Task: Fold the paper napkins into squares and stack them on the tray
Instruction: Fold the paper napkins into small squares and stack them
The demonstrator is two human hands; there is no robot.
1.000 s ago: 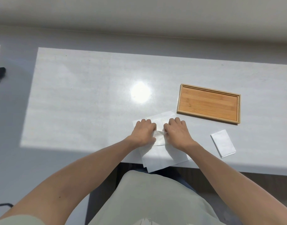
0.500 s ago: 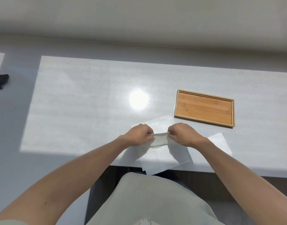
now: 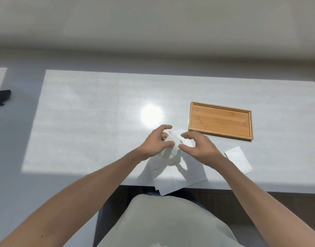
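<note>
A thin white paper napkin [image 3: 169,148] is lifted off the table, crumpled and hanging from my left hand [image 3: 155,142], which pinches it between thumb and fingers. My right hand [image 3: 197,146] hovers right beside it, fingers curled and apart, its thumb tip close to the napkin's edge. Under both hands lies a pile of flat unfolded napkins [image 3: 180,175], overhanging the table's near edge. A folded white napkin [image 3: 238,159] lies to the right of my right wrist. The bamboo tray [image 3: 220,120] sits beyond it, with nothing on it.
The white table [image 3: 90,122] stretches far to the left and behind the tray, with a bright light glare [image 3: 151,115] at its middle. A dark object [image 3: 0,97] lies on the floor at the far left. My lap fills the bottom of the view.
Both hands pinched a napkin low over the pile before. Now the left hand has raised it and it hangs crumpled, while the right hand has let go and opened.
</note>
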